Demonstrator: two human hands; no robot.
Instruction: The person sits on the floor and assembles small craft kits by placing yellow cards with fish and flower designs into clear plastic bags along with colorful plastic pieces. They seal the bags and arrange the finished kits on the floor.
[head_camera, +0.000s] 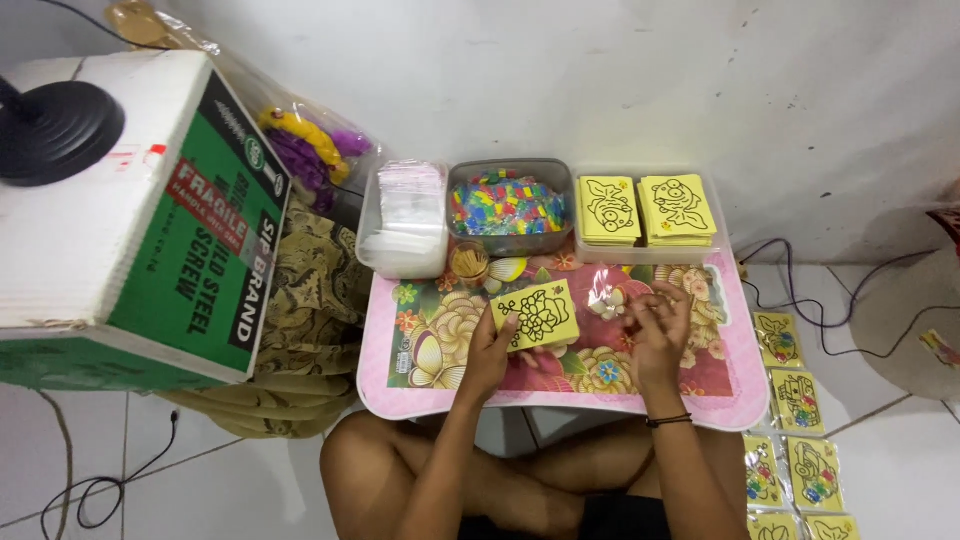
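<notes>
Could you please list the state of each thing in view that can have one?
Yellow card: held up in the left hand.
Right hand: pinching something small, unclear.
Bead tub: open, full.
Card tray: open, two stacks.
Bag tub: open, full.
Small cup: upright.
Cardboard box: closed.

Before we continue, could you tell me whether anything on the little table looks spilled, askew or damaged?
Nothing stands out. The left hand holds a yellow card tilted above the pink table; the right hand handles a clear packet. The tubs behind sit in a row.
</notes>
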